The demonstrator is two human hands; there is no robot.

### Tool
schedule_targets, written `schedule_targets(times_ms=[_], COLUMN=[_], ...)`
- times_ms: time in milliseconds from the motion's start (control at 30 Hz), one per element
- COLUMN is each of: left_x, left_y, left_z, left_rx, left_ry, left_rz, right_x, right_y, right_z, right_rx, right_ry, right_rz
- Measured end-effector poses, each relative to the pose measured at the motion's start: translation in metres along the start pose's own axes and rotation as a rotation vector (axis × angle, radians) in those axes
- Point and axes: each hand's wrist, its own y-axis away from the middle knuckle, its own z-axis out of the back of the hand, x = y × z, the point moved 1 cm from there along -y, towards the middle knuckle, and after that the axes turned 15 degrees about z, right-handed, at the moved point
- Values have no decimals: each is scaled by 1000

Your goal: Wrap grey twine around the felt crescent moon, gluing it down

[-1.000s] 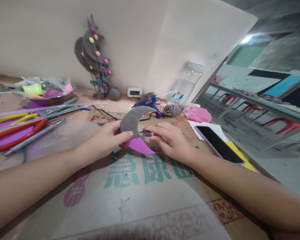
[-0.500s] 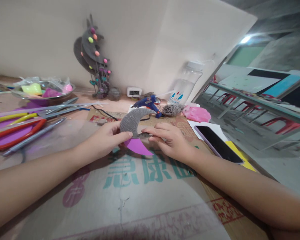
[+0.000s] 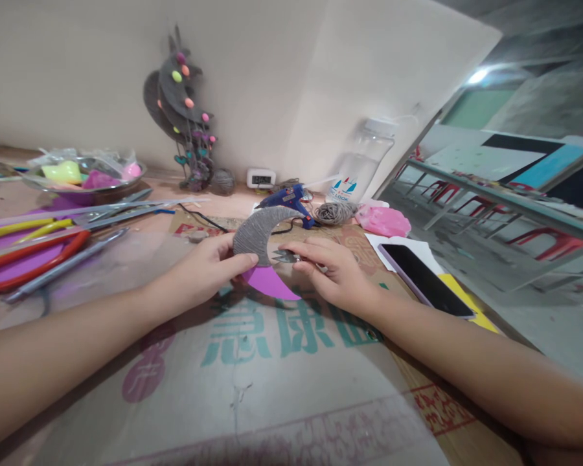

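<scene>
A crescent moon cutout (image 3: 255, 236) stands tilted above the cardboard, its upper part wrapped in grey yarn and its lower tip bare purple. My left hand (image 3: 223, 262) pinches it near the middle, thumb in front and fingers partly hidden behind. My right hand (image 3: 328, 265) is closed on a small dark grey bundle (image 3: 285, 256) that looks like wound yarn, with pointed ends facing the crescent. The bundle is just right of the crescent's inner curve. Whether a strand joins the two is too fine to tell.
Behind the crescent lie a blue glue gun (image 3: 286, 195) and a grey yarn coil (image 3: 335, 212), near a water bottle (image 3: 362, 162). Red-handled scissors (image 3: 39, 259) are at left, a phone (image 3: 425, 279) at right. A finished-looking moon ornament (image 3: 182, 97) leans on the wall.
The grey bundle in my right hand has come out slightly to the right from the crescent's inner edge, showing more of its pointed ends. My left hand keeps its hold, almost still.
</scene>
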Motion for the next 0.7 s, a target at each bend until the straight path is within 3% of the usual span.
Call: schedule_targets(times_ms=[200, 700], left_x=[-4, -6], left_y=[2, 2], left_z=[0, 1], left_rx=[-20, -38], left_ry=[34, 41], left_rz=[43, 68], right_x=[0, -1], right_y=[-1, 0], right_z=[2, 1], right_rx=[77, 98], right_ry=[43, 83], right_rz=[26, 55])
